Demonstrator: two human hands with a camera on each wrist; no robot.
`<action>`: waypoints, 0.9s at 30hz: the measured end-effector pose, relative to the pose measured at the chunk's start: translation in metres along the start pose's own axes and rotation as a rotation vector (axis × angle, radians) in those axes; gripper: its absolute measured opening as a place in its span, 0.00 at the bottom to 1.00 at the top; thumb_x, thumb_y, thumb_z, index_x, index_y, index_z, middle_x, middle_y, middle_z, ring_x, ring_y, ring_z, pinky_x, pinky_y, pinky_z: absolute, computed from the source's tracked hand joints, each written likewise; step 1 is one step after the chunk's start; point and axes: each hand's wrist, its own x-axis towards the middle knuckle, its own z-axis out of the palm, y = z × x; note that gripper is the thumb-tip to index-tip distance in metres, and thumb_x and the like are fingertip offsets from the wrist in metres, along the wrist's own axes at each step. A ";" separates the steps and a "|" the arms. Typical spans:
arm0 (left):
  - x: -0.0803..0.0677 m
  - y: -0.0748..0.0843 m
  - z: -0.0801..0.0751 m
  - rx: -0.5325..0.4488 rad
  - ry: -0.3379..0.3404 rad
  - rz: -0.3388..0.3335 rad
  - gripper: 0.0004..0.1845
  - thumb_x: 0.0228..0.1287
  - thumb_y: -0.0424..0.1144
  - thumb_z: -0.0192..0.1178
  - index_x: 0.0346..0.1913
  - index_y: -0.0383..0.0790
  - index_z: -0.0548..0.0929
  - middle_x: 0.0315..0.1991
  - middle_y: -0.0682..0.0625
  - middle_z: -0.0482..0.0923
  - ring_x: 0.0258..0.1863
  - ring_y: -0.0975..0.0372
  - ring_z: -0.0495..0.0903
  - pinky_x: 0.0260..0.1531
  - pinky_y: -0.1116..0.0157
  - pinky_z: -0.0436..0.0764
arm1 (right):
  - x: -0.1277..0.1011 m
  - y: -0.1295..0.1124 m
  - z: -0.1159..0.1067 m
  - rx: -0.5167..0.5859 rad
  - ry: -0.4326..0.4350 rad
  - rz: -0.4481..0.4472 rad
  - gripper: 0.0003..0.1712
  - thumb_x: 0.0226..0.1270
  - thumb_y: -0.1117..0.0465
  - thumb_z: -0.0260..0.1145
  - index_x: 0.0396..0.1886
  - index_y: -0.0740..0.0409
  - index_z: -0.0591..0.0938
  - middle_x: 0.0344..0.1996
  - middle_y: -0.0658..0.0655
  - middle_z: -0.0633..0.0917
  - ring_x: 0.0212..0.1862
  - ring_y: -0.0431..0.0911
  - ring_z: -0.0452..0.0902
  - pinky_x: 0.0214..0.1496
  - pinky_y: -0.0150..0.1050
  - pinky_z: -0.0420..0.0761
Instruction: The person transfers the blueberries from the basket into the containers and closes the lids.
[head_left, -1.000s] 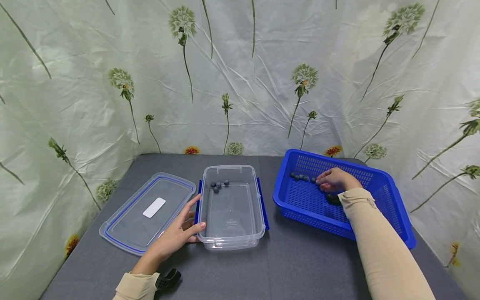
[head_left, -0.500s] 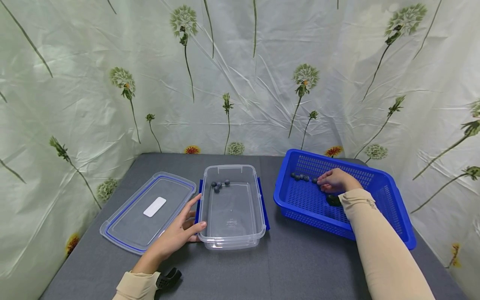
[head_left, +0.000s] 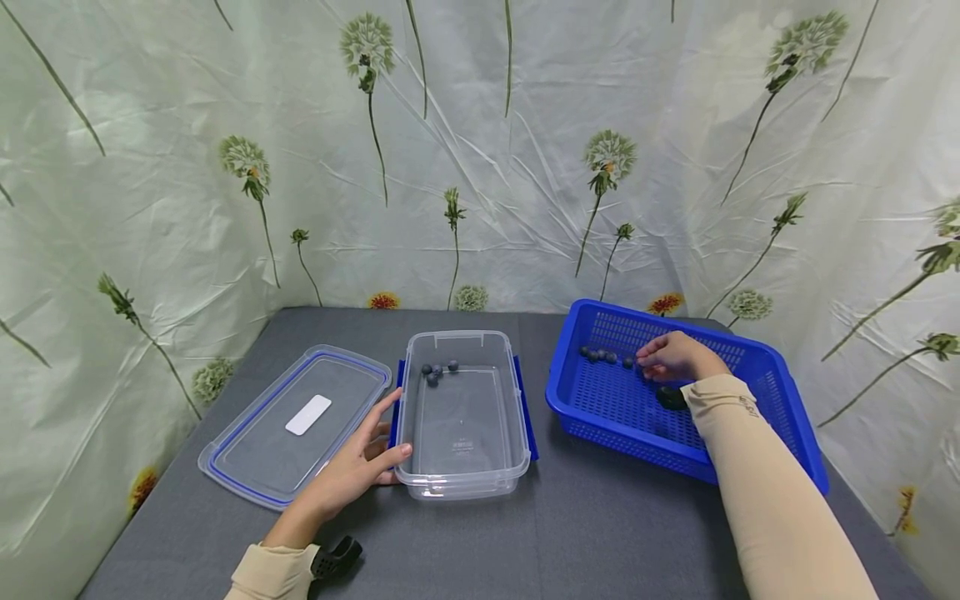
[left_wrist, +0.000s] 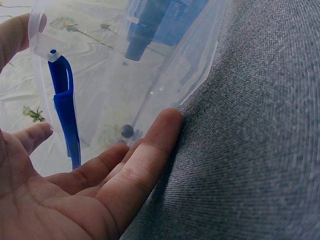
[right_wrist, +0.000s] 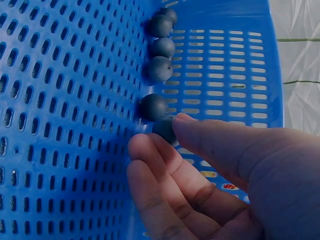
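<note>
In the head view my left hand [head_left: 356, 467] rests against the left side of a clear plastic food container [head_left: 465, 425], fingers fairly straight and thumb at its rim. Several blueberries [head_left: 432, 379] lie in its far left corner. Inside the blue basket [head_left: 622, 442], my right hand [head_left: 678, 357] is at the far wall. The right wrist view shows its thumb and forefinger pinching a blueberry [right_wrist: 164, 130]. More blueberries, among them a close one [right_wrist: 153, 107], line up where the basket's floor meets its wall.
A clear lid [head_left: 262, 450] with a blue seal and white label lies left of the container. Blue side latches [left_wrist: 65, 110] hang open on the container. Grey cloth [head_left: 592, 533] covers the table, and a flowered curtain [head_left: 525, 208] stands behind.
My right hand has shifted slightly right, away from the row of blueberries in the basket. The left hand and the container stay in place.
</note>
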 end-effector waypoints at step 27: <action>-0.001 0.001 0.001 -0.019 -0.010 0.015 0.46 0.79 0.41 0.63 0.87 0.66 0.48 0.79 0.24 0.58 0.71 0.34 0.75 0.49 0.48 0.91 | -0.010 -0.039 -0.002 -0.068 0.038 -0.086 0.21 0.80 0.71 0.62 0.64 0.82 0.75 0.28 0.50 0.88 0.32 0.37 0.85 0.40 0.32 0.88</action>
